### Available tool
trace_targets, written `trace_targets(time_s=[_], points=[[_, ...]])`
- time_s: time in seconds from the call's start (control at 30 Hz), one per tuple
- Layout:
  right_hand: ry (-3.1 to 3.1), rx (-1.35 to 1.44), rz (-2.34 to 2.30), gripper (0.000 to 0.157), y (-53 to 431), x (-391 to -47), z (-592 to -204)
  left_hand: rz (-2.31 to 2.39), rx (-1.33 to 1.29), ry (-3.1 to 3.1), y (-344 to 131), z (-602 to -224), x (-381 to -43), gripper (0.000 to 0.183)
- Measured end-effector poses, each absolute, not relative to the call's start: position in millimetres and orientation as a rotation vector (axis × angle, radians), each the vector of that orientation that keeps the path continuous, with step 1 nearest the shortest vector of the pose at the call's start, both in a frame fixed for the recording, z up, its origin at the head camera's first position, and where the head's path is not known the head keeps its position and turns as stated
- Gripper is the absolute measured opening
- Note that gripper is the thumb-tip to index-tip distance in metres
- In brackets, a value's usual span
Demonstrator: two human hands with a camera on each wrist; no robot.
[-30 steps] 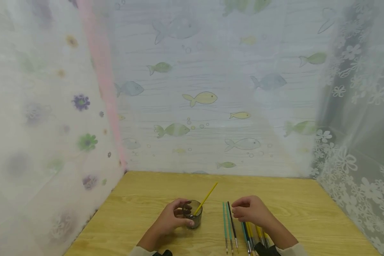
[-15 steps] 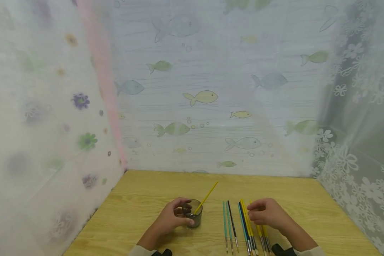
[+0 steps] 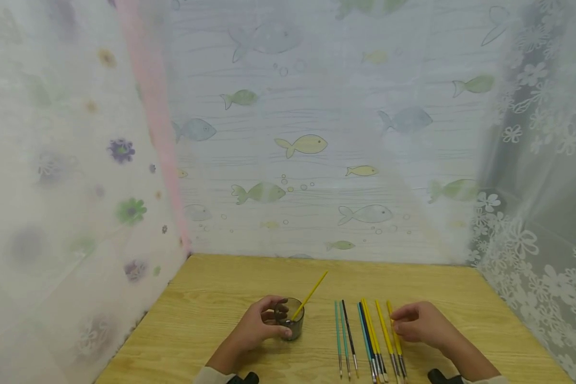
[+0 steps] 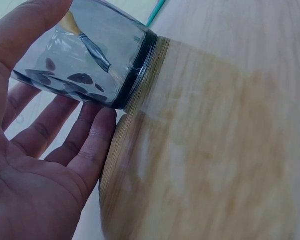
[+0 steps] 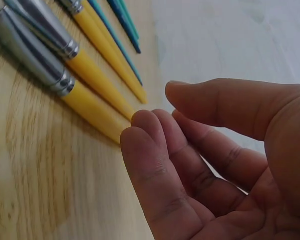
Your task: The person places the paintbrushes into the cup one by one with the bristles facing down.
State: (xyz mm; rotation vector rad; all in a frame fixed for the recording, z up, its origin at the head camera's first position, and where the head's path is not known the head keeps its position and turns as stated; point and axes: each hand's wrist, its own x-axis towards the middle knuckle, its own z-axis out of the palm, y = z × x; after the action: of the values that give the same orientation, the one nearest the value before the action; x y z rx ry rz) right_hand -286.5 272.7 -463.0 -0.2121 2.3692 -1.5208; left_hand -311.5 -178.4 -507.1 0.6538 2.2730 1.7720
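A smoked clear drinking glass (image 3: 295, 333) stands on the table, and my left hand (image 3: 259, 326) holds it, thumb on one side and fingers on the other. One yellow-handled paintbrush (image 3: 312, 293) leans in the glass, its bristles (image 4: 114, 75) down near the base in the left wrist view. On the right, my right hand (image 3: 424, 324) is beside the outermost yellow paintbrush (image 3: 396, 338), fingertips right at its handle. Seen from the right wrist, the fingers are loosely bent with nothing between them and the thumb, close to the handle end of a thick yellow paintbrush (image 5: 92, 107).
Several more paintbrushes lie in a row between the hands: thin turquoise ones (image 3: 337, 328), a black one (image 3: 349, 327), and a close group of turquoise, dark blue and yellow (image 3: 370, 333). Sheer curtains with fish (image 3: 302, 145) and flowers surround the wooden table (image 3: 230, 272).
My right hand has moved rightward along the row, from beside the black paintbrush to the outermost yellow one, uncovering the brushes beneath it. My left hand and the glass have stayed put.
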Motion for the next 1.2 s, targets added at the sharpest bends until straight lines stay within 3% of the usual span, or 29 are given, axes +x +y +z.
trace_targets(time_s=[0.47,0.77,1.2], points=[[2.448,-0.152,-1.413,0.044,278.6,-290.9,-473.0,1.776,0.651,2.264,-177.4,-504.1,-309.0,0.072],[2.659,0.053,-1.233,0.030,263.9,-291.9,-476.8,1.783,0.651,2.252,-177.5,-505.8,-310.9,0.074],[2.674,0.050,-1.216,0.023,261.1,-292.3,-483.6,1.777,0.643,2.255,-178.0,-507.4,-310.3,0.074]])
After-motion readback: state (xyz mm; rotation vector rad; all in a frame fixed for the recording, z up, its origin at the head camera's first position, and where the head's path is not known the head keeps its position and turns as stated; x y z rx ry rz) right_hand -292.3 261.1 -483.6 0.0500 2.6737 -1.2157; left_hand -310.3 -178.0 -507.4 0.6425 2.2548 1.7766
